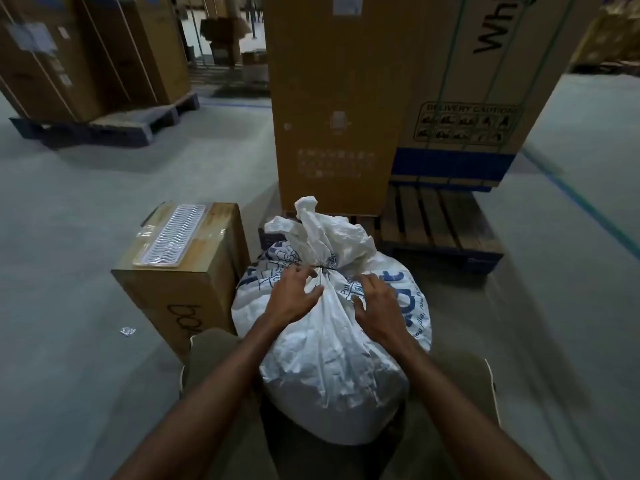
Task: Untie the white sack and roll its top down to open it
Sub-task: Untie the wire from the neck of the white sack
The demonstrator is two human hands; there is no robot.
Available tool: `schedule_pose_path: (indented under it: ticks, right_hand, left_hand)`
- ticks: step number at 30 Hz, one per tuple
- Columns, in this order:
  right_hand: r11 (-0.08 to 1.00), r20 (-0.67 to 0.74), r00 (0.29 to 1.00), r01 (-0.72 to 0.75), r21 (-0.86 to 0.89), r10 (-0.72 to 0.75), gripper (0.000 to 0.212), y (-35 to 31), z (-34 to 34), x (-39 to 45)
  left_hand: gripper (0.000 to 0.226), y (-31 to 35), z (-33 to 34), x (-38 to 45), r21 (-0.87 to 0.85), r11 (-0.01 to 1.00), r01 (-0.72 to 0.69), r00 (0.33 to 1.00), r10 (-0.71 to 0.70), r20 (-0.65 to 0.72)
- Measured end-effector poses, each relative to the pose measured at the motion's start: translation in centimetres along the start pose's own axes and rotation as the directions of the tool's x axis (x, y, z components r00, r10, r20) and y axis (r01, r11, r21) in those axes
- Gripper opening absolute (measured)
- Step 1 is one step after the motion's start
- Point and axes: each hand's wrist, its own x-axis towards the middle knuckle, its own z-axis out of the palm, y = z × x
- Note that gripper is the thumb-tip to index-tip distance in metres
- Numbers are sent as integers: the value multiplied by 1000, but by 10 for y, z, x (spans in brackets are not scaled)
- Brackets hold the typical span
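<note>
Sack (332, 344): It was stood upright on the floor between the person's knees, full and rounded, with blue print on its sides.
Tie (323, 267): A thin dark tie was seen cinched tight around the gathered neck, with the loose top (311, 230) bunched above it. The sack was judged not yet untied.
Left hand (294, 296): It was laid on the sack just below the tie, fingers spread and loose, the fingertips close to the knot. Nothing was gripped.
Right hand (375, 303): It was rested on the sack's shoulder, fingers curled lightly against the fabric. No firm grasp was seen.
Risk, knot: The knot was small and tight; if it were pulled the wrong way, it would likely be drawn tighter.
Risk, fabric: The thin material might be torn at the neck if the tie were forced.
Risk, tipping: The sack might be toppled if the top were tugged sideways without the body being steadied, and its contents might be spilled.
Surroundings: A box (180, 271) with a white tray (173, 235) on top was stood just beside the sack on the left. A tall carton (332, 98) and a pallet (440, 226) were placed close behind.
Obstruction: Little room was left behind and to the left for the top to be rolled down; the right side was left open.
</note>
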Motion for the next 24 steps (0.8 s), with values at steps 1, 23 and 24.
schedule_pose_path:
  ticks: [1, 23, 24]
  right_hand:
    - [1000, 16, 1000, 11, 22, -11, 33, 6, 11, 14]
    - [986, 236, 968, 52, 157, -89, 38, 65, 131, 183]
    - [989, 230, 969, 61, 136, -91, 41, 64, 133, 180]
  left_hand:
    - [35, -8, 6, 15, -25, 1000, 5, 1000, -5, 1]
    - [34, -78, 74, 185, 131, 977, -166, 954, 125, 274]
    - [30, -80, 74, 187, 126, 978, -165, 950, 124, 285]
